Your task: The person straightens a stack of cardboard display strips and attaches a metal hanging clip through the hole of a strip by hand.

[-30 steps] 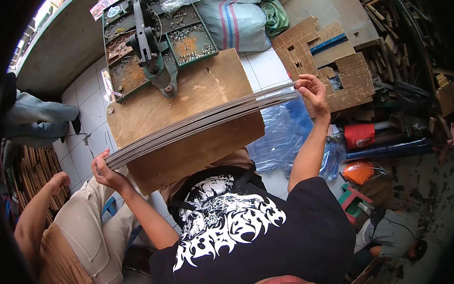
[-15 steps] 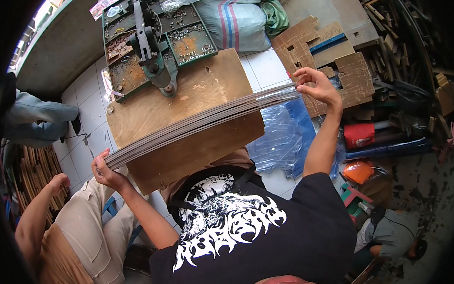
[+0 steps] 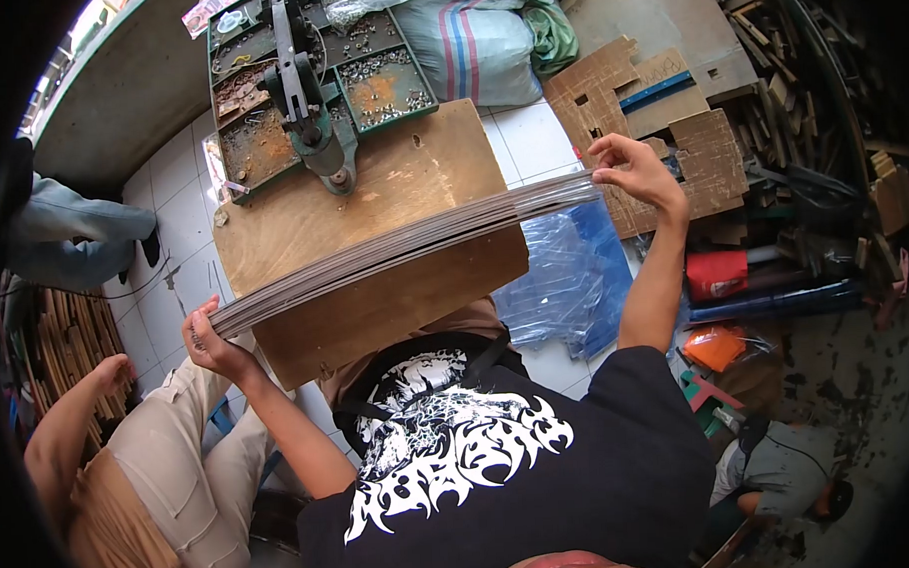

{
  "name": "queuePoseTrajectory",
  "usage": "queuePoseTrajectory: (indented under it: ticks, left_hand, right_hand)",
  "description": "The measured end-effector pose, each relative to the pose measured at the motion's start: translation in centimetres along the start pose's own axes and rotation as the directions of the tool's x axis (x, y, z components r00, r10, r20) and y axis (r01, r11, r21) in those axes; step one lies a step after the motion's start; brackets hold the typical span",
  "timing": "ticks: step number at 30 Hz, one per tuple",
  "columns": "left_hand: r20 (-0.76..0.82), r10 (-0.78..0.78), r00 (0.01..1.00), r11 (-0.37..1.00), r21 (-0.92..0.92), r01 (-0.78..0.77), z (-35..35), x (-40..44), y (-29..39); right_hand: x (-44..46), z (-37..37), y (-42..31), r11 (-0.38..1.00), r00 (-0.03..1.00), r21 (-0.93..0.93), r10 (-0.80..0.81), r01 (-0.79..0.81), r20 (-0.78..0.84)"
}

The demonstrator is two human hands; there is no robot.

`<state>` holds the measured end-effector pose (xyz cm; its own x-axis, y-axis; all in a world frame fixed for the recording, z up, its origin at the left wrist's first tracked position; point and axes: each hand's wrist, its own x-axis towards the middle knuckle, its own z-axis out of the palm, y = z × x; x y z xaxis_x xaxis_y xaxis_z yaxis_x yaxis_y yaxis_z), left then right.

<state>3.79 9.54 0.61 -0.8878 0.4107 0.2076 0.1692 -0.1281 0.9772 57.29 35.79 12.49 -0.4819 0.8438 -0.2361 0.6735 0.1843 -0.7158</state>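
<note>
A bundle of long, thin grey strips (image 3: 403,243) stretches across in front of my body, bowed slightly upward in the middle. My left hand (image 3: 214,342) is closed around its left end. At the far right end, my right hand (image 3: 639,172) is closed, with thumb and fingertips pinching the strip ends. Beneath the bundle is a worn wooden board (image 3: 372,207). A green hand-press-like machine (image 3: 314,139) stands at the board's back edge, its head above the wood. The strips' material cannot be made out.
Behind the board, a green compartment tray (image 3: 378,106) holds small metal parts. A striped sack (image 3: 466,43) stands beside it. Blue plastic sheeting (image 3: 565,280) lies on the tiles at right, near cut brown boards (image 3: 705,150). Another person's arm (image 3: 74,412) is at left.
The strips look less fanned out toward the right end and lie closer together. Both hands keep nearly the same places. The other person's hand at left has shifted slightly.
</note>
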Motion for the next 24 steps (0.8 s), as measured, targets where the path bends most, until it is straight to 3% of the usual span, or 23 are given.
queuePoseTrajectory:
  ticks: [6, 11, 17, 24]
  left_hand:
    - [0.004, -0.012, 1.000, 1.000, 0.021, 0.012, 0.1, 0.4, -0.1]
    - [0.021, -0.015, 1.000, 0.999, 0.036, 0.014, -0.1, 0.8, -0.5]
    - [0.025, -0.006, 1.000, 1.000, 0.019, 0.006, -0.1, 0.6, -0.5]
    - [0.028, 0.003, 1.000, 1.000, 0.004, -0.004, -0.3, 0.4, -0.4]
  right_hand:
    - [-1.0, 1.9, 0.2, 0.997, 0.974, -0.080, -0.038, 0.020, -0.221]
    - [-1.2, 3.2, 1.5, 0.997, 0.945, 0.066, -0.009, 0.032, -0.328]
    - [-1.6, 3.5, 2.1, 0.973, 0.951, 0.222, 0.017, 0.055, -0.309]
    - [-2.7, 2.4, 0.6, 0.964, 0.980, 0.260, 0.007, 0.046, -0.201]
